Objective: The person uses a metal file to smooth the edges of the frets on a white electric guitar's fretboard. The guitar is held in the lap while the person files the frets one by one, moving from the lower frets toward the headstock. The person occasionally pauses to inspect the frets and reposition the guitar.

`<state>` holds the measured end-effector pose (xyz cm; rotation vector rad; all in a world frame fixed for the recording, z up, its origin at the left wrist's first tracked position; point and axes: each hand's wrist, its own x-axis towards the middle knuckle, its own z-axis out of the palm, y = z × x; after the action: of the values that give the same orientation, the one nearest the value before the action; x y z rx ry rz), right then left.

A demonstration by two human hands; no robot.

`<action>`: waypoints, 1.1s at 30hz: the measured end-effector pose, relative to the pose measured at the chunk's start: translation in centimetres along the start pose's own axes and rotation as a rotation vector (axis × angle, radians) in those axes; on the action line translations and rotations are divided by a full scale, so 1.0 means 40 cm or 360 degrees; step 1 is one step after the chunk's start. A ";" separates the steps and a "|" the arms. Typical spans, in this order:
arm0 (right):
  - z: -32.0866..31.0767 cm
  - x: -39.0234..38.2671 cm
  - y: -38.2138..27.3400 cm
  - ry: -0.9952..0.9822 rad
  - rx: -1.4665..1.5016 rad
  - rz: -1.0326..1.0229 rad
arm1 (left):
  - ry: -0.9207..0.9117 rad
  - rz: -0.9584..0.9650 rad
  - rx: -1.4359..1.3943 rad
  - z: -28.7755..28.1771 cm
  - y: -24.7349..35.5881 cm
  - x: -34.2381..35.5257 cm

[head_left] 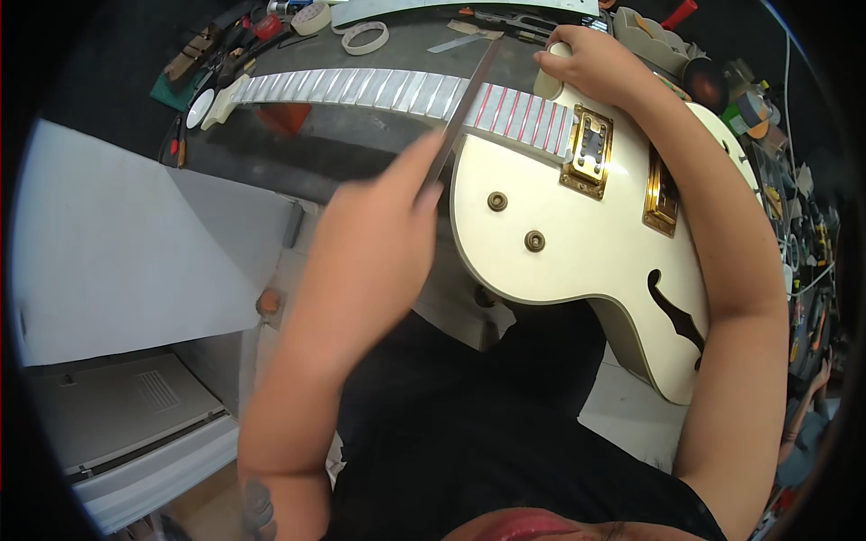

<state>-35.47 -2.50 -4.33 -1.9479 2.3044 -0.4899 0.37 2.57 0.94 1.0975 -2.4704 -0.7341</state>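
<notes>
A cream hollow-body electric guitar (pixel 577 261) lies across the bench's near side and my lap, its neck pointing left. Silvery tape covers its fretboard (pixel 361 87), and the frets nearest the body are edged with red lines. My left hand (pixel 383 221), smeared by motion, is closed around a long, narrow metal file (pixel 470 99). That file slants across the fretboard near the body joint; whether it touches the frets I cannot tell. At the far side, my right hand (pixel 591 68) grips the edge of the guitar's body by the neck, fingers partly hidden.
Rolls of tape (pixel 365 38) and loose hand tools lie along the back of the grey bench (pixel 298 171). A beige tool holder (pixel 645 41) stands at the back right. A large white panel (pixel 135 243) is on the left. Another person (pixel 807 442) shows at the lower right.
</notes>
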 end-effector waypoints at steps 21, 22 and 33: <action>-0.007 -0.011 0.007 -0.0008 -0.0060 0.0063 | -0.0039 -0.0027 0.0104 -0.030 -0.028 -0.235; -0.005 -0.011 0.015 0.0006 -0.0086 0.0046 | -0.0025 0.0050 0.0156 -0.025 -0.031 -0.206; -0.010 -0.011 0.003 -0.0013 -0.0009 0.0075 | 0.0009 0.0166 0.0224 0.006 -0.014 -0.060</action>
<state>-35.60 -1.97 -4.07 -1.8894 2.3434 -0.4709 2.12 4.13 0.18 1.0070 -2.5854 -0.5333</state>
